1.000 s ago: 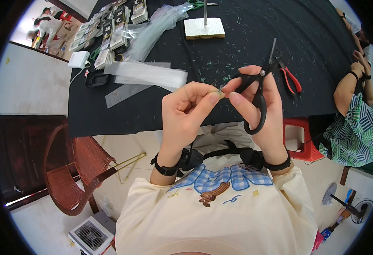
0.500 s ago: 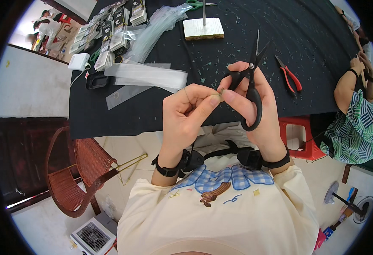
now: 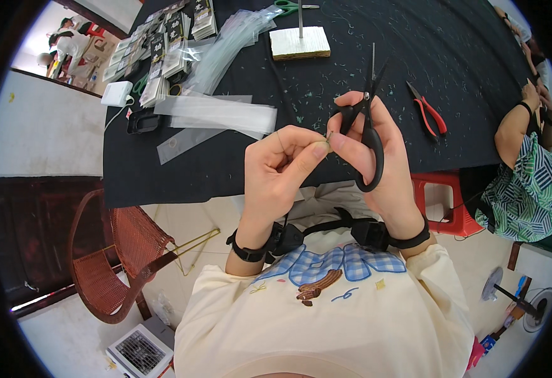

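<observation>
Over the near edge of the table my left hand (image 3: 276, 167) pinches a small, thin, greenish cord (image 3: 329, 137) between thumb and forefinger. A fine strand runs over that hand's fingers. My right hand (image 3: 390, 151) holds black-handled scissors (image 3: 367, 97), blades pointing away from me and slightly parted. Its thumb tip meets the left fingertips at the cord. What exactly the cord is, and its far end, is too small and covered to make out.
Red-handled pliers (image 3: 428, 114) lie to the right. Ahead stands a white block (image 3: 300, 45) with a metal rod. Clear plastic sleeves (image 3: 225, 114), packaged cards (image 3: 159, 63) and a white charger (image 3: 116, 92) lie left. Thread scraps dot the black cloth (image 3: 181, 179). Another person's arm (image 3: 512, 129) rests at the right edge.
Both hands stay together at the cord. The scissors have tilted and shifted slightly left with my right hand. My left hand has moved a little to the right.
</observation>
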Demonstrator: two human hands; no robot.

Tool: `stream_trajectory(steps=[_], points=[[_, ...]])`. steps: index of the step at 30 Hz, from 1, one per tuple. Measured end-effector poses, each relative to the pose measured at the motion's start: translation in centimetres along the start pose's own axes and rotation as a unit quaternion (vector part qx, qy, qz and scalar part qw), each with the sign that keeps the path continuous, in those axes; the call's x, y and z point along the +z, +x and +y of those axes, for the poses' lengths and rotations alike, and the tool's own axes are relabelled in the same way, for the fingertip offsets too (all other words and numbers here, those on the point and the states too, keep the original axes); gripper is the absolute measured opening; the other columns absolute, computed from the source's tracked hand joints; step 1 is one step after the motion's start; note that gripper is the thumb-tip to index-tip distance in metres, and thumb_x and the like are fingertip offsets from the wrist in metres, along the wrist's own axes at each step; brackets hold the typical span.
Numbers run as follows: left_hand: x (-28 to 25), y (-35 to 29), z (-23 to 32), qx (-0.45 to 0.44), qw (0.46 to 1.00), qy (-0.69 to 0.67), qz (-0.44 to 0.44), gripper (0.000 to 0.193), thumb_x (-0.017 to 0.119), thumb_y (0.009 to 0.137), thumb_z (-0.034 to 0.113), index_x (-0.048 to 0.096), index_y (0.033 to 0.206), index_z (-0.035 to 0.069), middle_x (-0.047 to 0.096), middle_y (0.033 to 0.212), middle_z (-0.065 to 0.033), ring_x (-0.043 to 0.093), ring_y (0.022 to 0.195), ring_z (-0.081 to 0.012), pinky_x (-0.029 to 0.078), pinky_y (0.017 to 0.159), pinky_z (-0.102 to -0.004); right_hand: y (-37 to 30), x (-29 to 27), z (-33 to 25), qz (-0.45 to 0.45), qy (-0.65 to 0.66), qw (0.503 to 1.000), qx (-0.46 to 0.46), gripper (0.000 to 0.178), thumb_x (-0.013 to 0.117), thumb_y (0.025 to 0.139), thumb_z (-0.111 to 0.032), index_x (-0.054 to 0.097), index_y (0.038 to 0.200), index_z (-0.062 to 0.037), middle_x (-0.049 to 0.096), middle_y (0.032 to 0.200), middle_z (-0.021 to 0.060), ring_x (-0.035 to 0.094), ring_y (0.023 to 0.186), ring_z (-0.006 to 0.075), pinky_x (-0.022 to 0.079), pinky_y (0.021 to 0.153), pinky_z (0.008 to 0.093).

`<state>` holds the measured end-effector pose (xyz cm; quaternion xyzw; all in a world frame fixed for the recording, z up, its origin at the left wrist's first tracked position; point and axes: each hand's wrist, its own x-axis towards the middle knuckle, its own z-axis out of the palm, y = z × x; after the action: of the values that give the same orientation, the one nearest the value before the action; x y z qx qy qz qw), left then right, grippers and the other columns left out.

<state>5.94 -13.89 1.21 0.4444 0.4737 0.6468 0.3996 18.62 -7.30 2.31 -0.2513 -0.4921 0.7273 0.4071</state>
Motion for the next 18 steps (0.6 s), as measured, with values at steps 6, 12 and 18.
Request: stream_trajectory(steps=[6,12,18], points=[[-0.05,0.0,-0.08,-0.004,1.0,0.003,-0.005,0.007,0.058,0.082,0.005,0.06,0.083,-0.003,0.052,0.062,0.0039,0.036,0.053,0.0014,0.023,0.045,-0.0155,0.08,-0.23,0.02,-0.004,0.015,0.999,0.031,0.039,0.066,0.075,-0.008,0.046,0.108,-0.004,0.055,0.084,0.002,0.05,0.078,0.0067,0.04,0.071,0.0194],[-0.12,-0.05,0.02,-0.011,1.0,0.007,-0.004,0.008,0.058,0.082,0.005,0.06,0.083,-0.003,0.052,0.062,0.0036,0.037,0.054,0.0012,0.024,0.046,-0.0154,0.03,-0.31,-0.02,-0.006,0.012,0.999,0.029,0.039,0.065,0.075,-0.008,0.046,0.108,-0.0038,0.055,0.084,0.002,0.05,0.078,0.0068,0.04,0.072,0.0194],[-0.14,-0.14,0.0,-0.01,1.0,0.009,-0.005,0.01,0.059,0.082,0.007,0.06,0.084,-0.003,0.053,0.063,0.0029,0.038,0.054,0.0009,0.025,0.046,-0.0149,-0.01,-0.39,0.02,-0.008,0.012,1.0,0.023,0.039,0.065,0.075,-0.007,0.045,0.108,-0.0034,0.054,0.085,0.003,0.05,0.079,0.0071,0.041,0.072,0.0199]])
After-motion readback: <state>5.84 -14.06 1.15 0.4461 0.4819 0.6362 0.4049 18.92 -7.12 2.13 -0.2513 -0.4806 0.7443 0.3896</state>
